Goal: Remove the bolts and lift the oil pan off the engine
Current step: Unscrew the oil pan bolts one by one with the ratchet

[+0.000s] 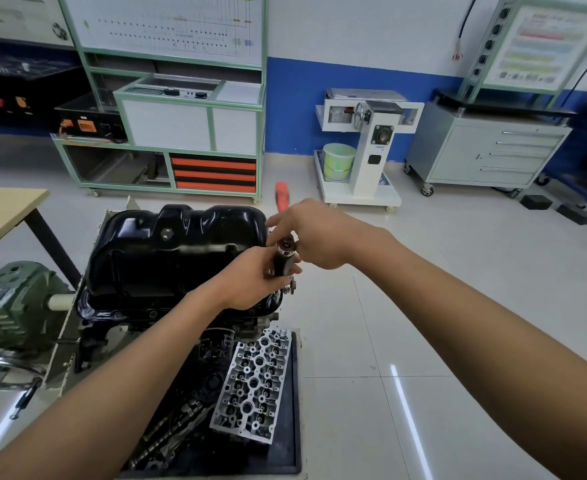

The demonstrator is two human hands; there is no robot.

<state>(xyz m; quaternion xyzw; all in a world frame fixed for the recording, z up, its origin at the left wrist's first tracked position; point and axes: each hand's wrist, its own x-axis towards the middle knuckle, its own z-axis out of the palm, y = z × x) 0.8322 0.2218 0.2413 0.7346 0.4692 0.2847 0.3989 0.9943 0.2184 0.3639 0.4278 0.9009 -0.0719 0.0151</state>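
Left forearm (112, 393) and right forearm (493, 323) come in from the bottom edge. Under them a silver cylinder head (250, 386) lies on a black tray (294, 410), with camshafts (167, 431) beside it. The oil pan (167, 254), glossy black, sits on the upturned engine (146, 322). Left grip (250, 278) wraps a dark tool (282, 263), upright at the pan's right edge. Right grip (314, 237) pinches the tool's metal top end, fingers curled. An orange handle (281, 195) shows behind the right grip; held or not, cannot tell.
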